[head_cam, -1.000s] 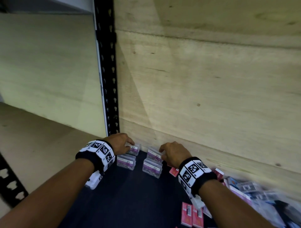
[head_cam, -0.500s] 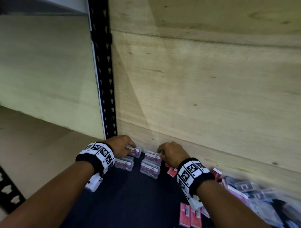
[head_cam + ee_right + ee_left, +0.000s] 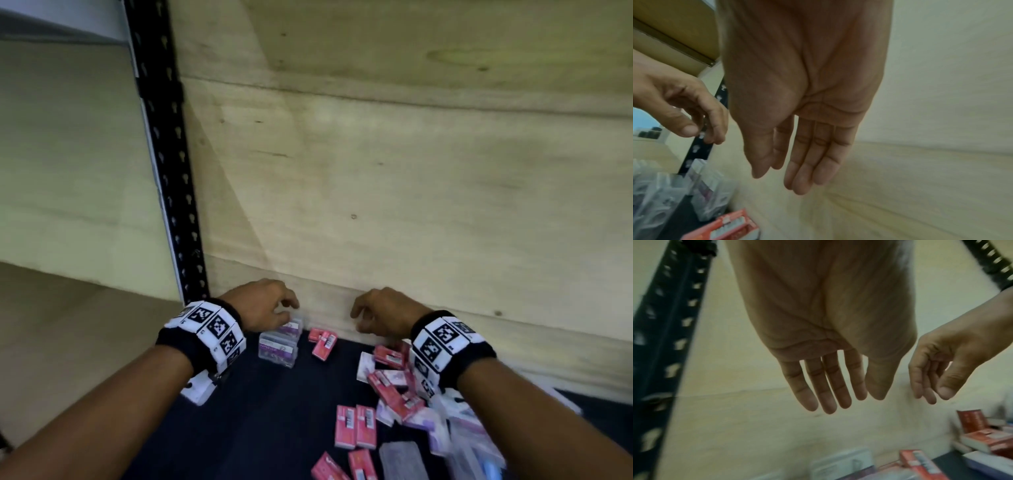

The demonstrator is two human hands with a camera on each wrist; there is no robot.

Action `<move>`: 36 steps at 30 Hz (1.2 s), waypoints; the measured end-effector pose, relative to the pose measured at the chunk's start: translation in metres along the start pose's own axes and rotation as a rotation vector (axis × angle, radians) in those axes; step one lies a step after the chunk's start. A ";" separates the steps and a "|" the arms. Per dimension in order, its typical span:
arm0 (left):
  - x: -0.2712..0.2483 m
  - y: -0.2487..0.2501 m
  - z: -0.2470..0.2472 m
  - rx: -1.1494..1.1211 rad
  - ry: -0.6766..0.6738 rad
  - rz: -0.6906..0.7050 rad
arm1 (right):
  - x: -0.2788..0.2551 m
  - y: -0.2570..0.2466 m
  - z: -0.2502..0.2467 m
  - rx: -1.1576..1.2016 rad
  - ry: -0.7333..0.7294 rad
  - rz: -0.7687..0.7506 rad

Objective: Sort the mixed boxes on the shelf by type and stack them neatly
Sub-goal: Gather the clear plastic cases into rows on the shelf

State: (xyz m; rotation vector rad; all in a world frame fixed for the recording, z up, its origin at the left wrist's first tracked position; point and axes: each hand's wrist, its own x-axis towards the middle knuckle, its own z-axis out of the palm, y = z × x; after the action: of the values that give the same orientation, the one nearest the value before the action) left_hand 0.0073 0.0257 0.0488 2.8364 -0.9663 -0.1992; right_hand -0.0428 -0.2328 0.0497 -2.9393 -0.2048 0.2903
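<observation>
While both hands hover empty, left hand (image 3: 263, 305) above clear boxes (image 3: 279, 344), right hand (image 3: 383, 313) relaxed.

clear purple-labelled boxes (image 3: 279, 344): stacked, back-left corner | red boxes (image 3: 356, 426): scattered flat, right

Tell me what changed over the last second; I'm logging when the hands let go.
Both hands let go of the clear boxes and lifted: the left hand and right hand now hang open and empty. The clear boxes, earlier in separate piles, now sit as one group by the post. The red boxes in front lie as before.
</observation>
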 end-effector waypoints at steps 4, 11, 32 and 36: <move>0.010 0.047 0.009 0.004 -0.035 0.106 | -0.040 0.032 -0.010 -0.006 -0.018 0.081; 0.022 0.132 0.030 0.047 -0.126 0.257 | -0.102 0.080 -0.018 -0.002 0.001 0.188; 0.069 0.214 0.076 -0.036 -0.228 0.180 | -0.157 0.153 0.020 -0.040 0.125 0.237; 0.073 0.215 0.075 -0.127 -0.250 0.159 | -0.146 0.162 0.023 -0.035 0.121 0.220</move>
State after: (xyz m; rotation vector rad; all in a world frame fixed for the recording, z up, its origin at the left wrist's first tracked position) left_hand -0.0764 -0.1939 0.0069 2.6478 -1.1749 -0.5852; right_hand -0.1698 -0.4094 0.0225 -3.0041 0.1322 0.1392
